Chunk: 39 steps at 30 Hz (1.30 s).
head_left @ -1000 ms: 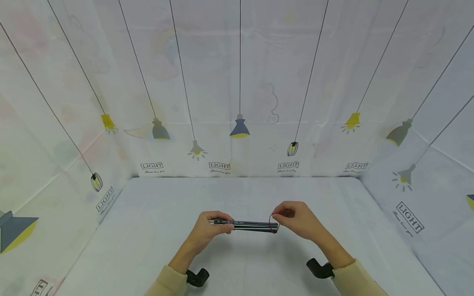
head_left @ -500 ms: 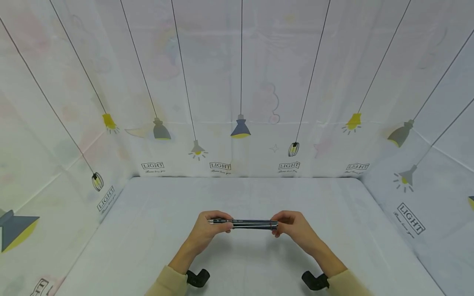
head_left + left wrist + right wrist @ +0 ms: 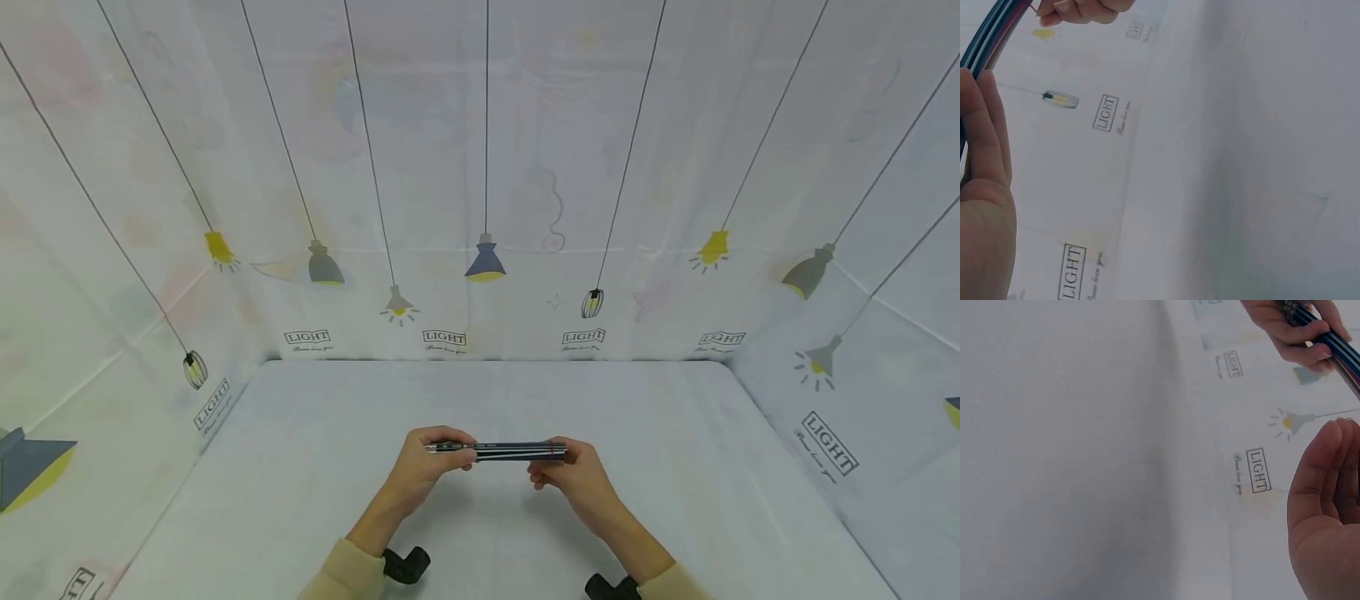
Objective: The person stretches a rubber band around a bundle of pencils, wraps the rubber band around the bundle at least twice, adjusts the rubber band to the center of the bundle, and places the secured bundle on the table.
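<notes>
A bundle of dark pens [image 3: 510,451] is held level above the white table [image 3: 675,433], near its front middle. My left hand [image 3: 429,463] grips the left end, fingers curled over the silver tips. My right hand [image 3: 567,477] holds the right end from below, its fingers curled round it. A thin red band [image 3: 553,451] circles the bundle just beside those fingers. The left wrist view shows the pens [image 3: 988,37] running up from my left hand [image 3: 985,187] to the right hand's fingertips [image 3: 1082,9]. The right wrist view has the pens [image 3: 1329,340] in the left hand [image 3: 1285,328].
White sheets printed with hanging lamps [image 3: 485,260] and "LIGHT" labels wall in the table at the back and on both sides. Black wrist mounts [image 3: 405,565] show at the bottom edge beside my beige sleeves [image 3: 345,575].
My right hand came down from above the bundle's right end, where it held the band up in a loop, to grip that end from below. The band now lies flat round the pens.
</notes>
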Tool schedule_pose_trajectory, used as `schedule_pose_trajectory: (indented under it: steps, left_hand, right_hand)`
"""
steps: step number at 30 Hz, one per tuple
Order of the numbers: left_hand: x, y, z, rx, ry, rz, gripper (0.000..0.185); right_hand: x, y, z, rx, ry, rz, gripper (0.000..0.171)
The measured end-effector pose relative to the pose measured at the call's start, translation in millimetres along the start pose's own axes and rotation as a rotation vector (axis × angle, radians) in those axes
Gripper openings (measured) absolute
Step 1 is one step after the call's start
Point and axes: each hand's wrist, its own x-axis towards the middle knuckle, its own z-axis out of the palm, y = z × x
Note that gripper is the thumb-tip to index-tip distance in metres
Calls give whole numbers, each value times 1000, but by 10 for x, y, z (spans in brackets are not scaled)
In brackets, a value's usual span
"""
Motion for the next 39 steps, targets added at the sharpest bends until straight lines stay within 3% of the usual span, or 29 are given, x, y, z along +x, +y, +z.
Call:
schedule_pose_trajectory:
  steps: [6,9,12,15,20,32,39]
  left_hand:
    - [-1,12,33,-1,-12,-9,32]
    - [-2,10,35,-4,-7,-9,32]
    - [0,-4,24,2,16,-4,33]
    - [4,-27,4,11,55,-10,35]
    - [6,-50,-22,54,108,-27,35]
    - [26,-37,-15,116,149,-35,31]
    - [31,-53,-39,142,179,-43,29]
  right_hand:
    - [21,31,39,55,22,15,23]
    - [24,52,55,85,19,23,19]
    - [8,80,87,76,-7,24,15]
    - [-27,100,95,54,-2,21,23]
    - [-96,71,86,20,107,25,27]
    - [-236,-23,177,-111,350,-63,9]
    - [-284,-145,199,-112,377,-199,11]
